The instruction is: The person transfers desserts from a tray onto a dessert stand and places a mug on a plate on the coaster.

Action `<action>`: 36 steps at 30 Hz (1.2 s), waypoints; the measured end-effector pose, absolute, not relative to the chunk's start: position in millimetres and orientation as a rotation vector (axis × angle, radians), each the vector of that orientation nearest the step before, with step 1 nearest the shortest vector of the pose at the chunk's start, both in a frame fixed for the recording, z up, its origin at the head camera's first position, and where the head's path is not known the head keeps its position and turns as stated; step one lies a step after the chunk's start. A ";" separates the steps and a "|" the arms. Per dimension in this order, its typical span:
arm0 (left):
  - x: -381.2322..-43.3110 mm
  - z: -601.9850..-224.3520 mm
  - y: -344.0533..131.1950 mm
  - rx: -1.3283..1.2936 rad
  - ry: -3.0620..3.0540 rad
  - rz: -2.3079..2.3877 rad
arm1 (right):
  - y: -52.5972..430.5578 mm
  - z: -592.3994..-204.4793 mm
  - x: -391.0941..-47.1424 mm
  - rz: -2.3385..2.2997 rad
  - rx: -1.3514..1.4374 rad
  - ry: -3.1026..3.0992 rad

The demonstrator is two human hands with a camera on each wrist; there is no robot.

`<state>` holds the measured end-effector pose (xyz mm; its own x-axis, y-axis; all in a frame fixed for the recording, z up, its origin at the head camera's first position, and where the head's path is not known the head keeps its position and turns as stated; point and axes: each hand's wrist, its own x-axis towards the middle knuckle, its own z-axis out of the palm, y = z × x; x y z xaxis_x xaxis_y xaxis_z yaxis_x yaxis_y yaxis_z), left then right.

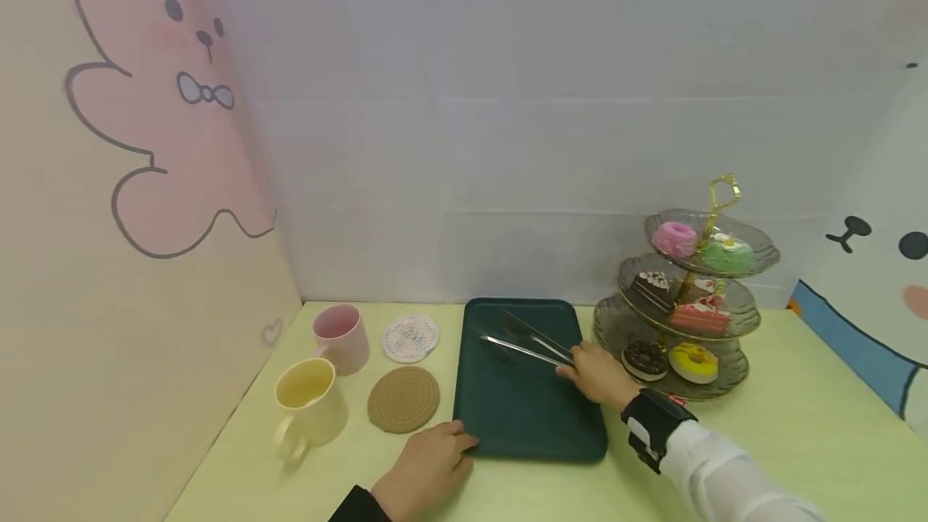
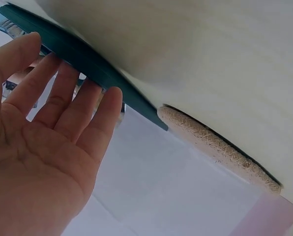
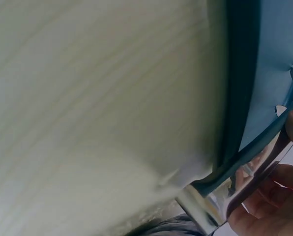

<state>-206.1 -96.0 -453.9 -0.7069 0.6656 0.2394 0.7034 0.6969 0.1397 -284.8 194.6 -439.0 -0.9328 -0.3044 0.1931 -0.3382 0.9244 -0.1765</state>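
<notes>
A dark green rectangular tray lies on the table. My left hand touches its near left corner; in the left wrist view the fingers are loosely extended beside the tray's edge. With my right hand I grip silver metal tongs by the closed end, over the tray's right side. The two arms of the tongs spread apart and point left and away from me. In the right wrist view, fingers pinch the shiny tongs at the tray's edge.
Right of the tray stands a three-tier stand holding toy cakes and donuts. On the left are a pink mug, a yellow mug, a speckled white coaster and a brown round coaster. Walls rise behind and at both sides.
</notes>
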 end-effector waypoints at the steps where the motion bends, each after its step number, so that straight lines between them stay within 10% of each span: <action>1: -207.0 -453.2 -93.7 -1.122 -2.732 -0.334 | 197.1 -439.0 -284.7 0.307 0.472 -2.934; 20: -269.0 -457.9 -112.0 -0.997 -2.794 -0.552 | 173.7 -399.3 -210.1 0.341 0.783 -2.796; 36: -203.9 -446.3 -91.5 -1.546 -2.728 -0.591 | 110.4 -437.1 -183.6 0.263 1.414 -2.642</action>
<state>-203.9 -91.5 -446.3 -0.5294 0.8372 0.1374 0.8189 0.4620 0.3404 -183.6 110.4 -437.1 -0.5514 -0.8102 0.1987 -0.8335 0.5450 -0.0905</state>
